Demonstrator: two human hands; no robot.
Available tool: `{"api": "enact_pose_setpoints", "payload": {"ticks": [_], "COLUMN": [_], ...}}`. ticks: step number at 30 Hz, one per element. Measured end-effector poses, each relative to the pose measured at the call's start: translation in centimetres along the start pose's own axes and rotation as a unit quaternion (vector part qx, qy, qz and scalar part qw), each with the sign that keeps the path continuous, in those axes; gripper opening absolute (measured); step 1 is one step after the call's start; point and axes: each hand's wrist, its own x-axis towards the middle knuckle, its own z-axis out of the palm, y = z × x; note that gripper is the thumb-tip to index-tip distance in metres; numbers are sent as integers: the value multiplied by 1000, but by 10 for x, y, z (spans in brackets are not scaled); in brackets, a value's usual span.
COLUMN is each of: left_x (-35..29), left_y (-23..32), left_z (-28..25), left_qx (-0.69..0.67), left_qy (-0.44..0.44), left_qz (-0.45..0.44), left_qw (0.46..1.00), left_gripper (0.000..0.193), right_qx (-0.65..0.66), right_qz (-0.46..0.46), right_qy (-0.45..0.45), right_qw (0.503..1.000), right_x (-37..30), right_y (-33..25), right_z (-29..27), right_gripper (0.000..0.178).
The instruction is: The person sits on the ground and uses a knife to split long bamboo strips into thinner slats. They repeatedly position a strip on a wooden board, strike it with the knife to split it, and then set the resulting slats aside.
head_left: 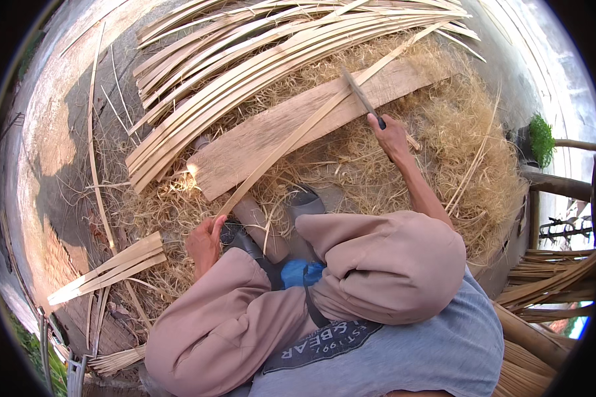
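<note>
A long pale bamboo strip [291, 140] runs slantwise over a wide wooden board [242, 151]. Its near end is pinched in my left hand [204, 246], just in front of my left knee. My right hand [392, 137] is closed round the dark handle of a knife [359, 91]. The blade points away from me and crosses the strip above the board; whether it cuts into the wood cannot be made out. Beyond the board, the strip's far end reaches over the shavings.
Many split strips [258, 86] lie in a broad pile beyond the board. Curly shavings [463, 139] cover the ground, thickest at the right. A small bundle of strips [116, 268] rests at the left. More bundled strips [549, 284] and a green plant [542, 140] are at the right.
</note>
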Motion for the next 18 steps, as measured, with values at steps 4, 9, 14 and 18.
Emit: {"api": "enact_pose_setpoints", "payload": {"ticks": [4,9,14,18], "left_x": [1,-7,16,55], "left_y": [-28,-47,8,58], "left_z": [-4,-13,-18,-54], "left_qx": [-18,-37,-111,-25], "left_qy": [-45,-65,-104,-157], "left_qz": [-15,-9,17,152], "left_qw": [999,997,988,975], "left_gripper": [58,57,48,59], "right_qx": [-13,0,48,11], "right_qz": [-179,72,137,32], "right_qy": [-119,53,60,-46], "right_qw": [977,996,988,998], "right_x": [-93,30,53,-26], "right_y": [-28,54,57,13], "right_z": [53,-11,-61,-4], "right_gripper": [53,66,70,64]}}
